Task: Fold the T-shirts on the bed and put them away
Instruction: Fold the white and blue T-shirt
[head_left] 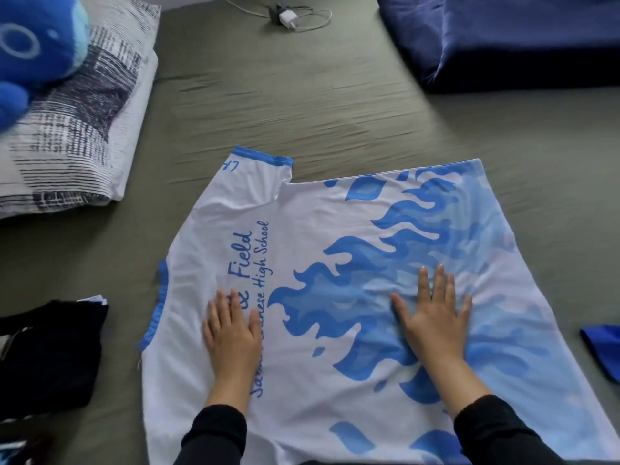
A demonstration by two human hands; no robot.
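Observation:
A white T-shirt [322, 229] with blue flame print and blue lettering lies spread flat on the grey-green bed, collar to the left and hem to the right. My left hand [231, 333] rests flat on the lettering near the shirt's chest, fingers straight. My right hand [432, 317] presses flat on the flame print, fingers spread. Both sleeves are black. A dark folded garment [50, 354] sits at the left edge, and a corner of blue cloth [604, 350] shows at the right edge.
A striped pillow [77, 129] with a blue plush toy [30, 45] lies at the back left. A navy duvet [510, 38] is bunched at the back right. A white charger and cable [290, 18] lie at the far edge. Bare bed sheet [302, 105] stretches beyond the shirt.

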